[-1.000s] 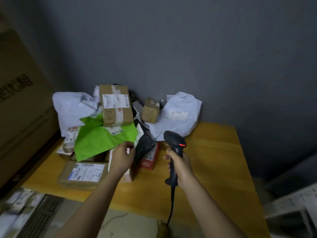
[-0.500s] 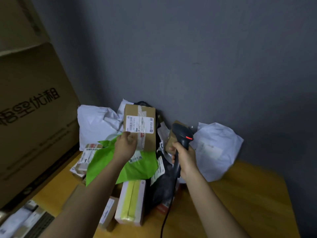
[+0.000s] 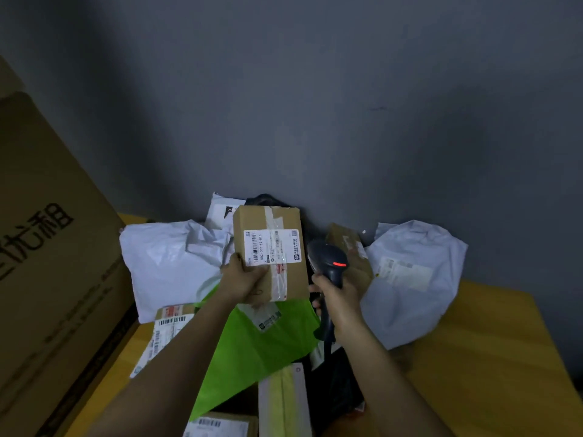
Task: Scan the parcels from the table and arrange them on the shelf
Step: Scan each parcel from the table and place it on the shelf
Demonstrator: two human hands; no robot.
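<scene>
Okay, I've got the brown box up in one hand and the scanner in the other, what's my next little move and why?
Probably tilt the scanner left toward the white label: your left hand holds the brown box label-up, while your right hand has the scanner beside it.

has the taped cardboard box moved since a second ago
Yes. The taped cardboard box lay on the green mailer bag; now the left hand holds it lifted above the bag, beside the barcode scanner.

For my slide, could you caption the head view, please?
Left hand holds a taped cardboard parcel beside the scanner gripped in the right hand.
</scene>
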